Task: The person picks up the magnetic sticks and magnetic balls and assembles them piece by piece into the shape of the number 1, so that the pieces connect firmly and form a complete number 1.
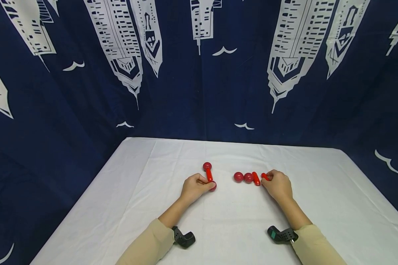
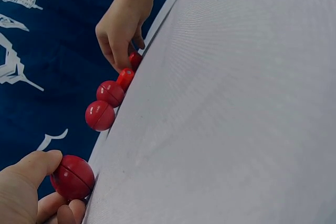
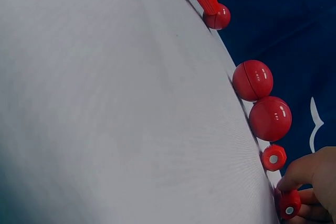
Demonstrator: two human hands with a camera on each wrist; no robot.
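A person's left hand (image 1: 195, 188) pinches a near red ball (image 2: 74, 178) between thumb and fingers, at the close end of a short red rod (image 1: 209, 175) with a far red ball (image 1: 207, 166) beyond. On the white cloth (image 1: 232, 224), a third ball (image 1: 238, 177), a fourth ball (image 1: 248, 178) and a loose rod (image 1: 256, 179) stand between the hands; the right hand (image 1: 279, 186) pinches an outer rod (image 3: 290, 204) just beside them.

A white cloth-covered table (image 1: 232, 221) before a navy fabric drape (image 1: 179, 106) (printed with upside-down white skyscrapers (image 1: 117, 40)) suggests a curtained-off workspace.
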